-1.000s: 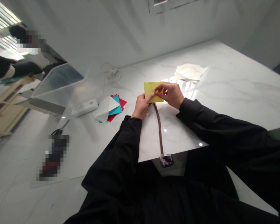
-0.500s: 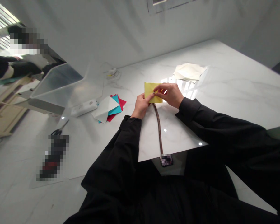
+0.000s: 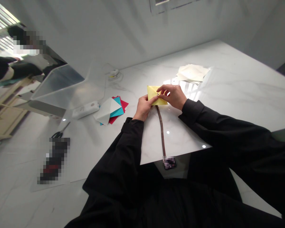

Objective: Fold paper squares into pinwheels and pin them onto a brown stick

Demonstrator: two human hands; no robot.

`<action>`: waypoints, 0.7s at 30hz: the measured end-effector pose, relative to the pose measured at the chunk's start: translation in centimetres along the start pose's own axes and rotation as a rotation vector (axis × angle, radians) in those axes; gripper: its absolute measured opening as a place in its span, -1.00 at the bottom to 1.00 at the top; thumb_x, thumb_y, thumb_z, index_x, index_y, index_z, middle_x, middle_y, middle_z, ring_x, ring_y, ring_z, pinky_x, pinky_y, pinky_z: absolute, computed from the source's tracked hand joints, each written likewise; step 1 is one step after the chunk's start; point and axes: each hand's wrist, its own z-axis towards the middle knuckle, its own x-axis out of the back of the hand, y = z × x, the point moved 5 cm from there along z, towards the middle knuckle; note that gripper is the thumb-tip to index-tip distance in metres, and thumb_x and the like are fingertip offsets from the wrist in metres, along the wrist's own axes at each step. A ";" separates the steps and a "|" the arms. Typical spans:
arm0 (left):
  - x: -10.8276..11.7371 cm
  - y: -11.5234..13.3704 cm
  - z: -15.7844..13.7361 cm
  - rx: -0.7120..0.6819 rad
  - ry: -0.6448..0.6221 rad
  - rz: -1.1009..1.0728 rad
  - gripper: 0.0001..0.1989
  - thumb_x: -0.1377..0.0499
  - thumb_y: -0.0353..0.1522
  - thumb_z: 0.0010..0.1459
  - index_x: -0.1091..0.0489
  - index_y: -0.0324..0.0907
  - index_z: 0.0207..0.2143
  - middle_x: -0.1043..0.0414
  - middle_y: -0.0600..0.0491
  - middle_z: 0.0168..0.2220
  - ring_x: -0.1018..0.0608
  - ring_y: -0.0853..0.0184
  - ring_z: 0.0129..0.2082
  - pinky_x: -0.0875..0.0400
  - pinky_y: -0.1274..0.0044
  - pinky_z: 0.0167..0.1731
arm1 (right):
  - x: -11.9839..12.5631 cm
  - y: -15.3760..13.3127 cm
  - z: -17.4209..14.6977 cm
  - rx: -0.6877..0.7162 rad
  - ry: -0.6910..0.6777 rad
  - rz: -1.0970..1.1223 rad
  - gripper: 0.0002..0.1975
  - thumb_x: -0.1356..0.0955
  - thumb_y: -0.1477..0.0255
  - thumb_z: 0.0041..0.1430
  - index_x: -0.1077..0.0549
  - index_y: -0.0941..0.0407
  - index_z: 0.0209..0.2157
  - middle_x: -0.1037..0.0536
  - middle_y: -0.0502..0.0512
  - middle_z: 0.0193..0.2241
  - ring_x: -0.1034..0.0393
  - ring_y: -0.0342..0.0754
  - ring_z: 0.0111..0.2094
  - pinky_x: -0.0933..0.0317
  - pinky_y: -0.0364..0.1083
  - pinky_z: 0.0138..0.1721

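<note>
My left hand (image 3: 143, 107) grips the lower left side of a small yellow square paper (image 3: 152, 91), thumb lying across its front, fingers hidden behind. My right hand (image 3: 174, 95) is closed in a pinch against the paper's middle, where a small dark spot (image 3: 158, 94) shows at the fingertips. Whether that spot is a separate piece is too small to tell. From under the paper a brown cord-like strip (image 3: 161, 123) runs down to the table's front edge. At its lower end hangs a blurred-out dark item (image 3: 169, 162).
Red, blue and white paper sheets (image 3: 117, 111) lie left of my hands, beside a white power strip (image 3: 85, 110). Cream sheets (image 3: 193, 73) are stacked at the back right. Farther left are a clear plastic bin (image 3: 51, 91), scissors (image 3: 58, 134) and another person (image 3: 0, 68).
The yellow paper has tilted a little and its right side has shifted slightly down and right. A dark spot now shows more plainly at its middle. Both hands have barely moved.
</note>
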 end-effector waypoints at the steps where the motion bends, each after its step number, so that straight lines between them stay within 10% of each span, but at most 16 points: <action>1: 0.0 0.0 0.0 -0.002 0.000 -0.004 -0.44 -0.58 -0.10 -0.15 -0.61 -0.28 -0.19 -0.66 -0.08 -0.24 -0.66 0.20 -0.22 -0.53 0.44 -0.15 | 0.1 0.0 0.0 0.001 0.004 -0.007 -0.85 -0.46 0.40 0.26 -0.63 0.13 -0.15 -0.61 0.07 -0.31 -0.44 -0.11 -0.38 -0.38 -0.05 -0.23; 21: -0.2 0.0 0.2 0.066 0.000 -0.086 -0.53 -0.57 -0.22 -0.12 -0.61 -0.29 -0.21 -0.66 -0.10 -0.23 -0.67 0.18 -0.17 -0.54 0.40 -0.05 | 0.4 -1.0 -0.1 0.048 -0.006 -0.098 -0.89 -0.43 0.42 0.30 -0.66 0.08 -0.19 -0.59 0.05 -0.30 -0.39 -0.10 -0.38 -0.29 -0.05 -0.20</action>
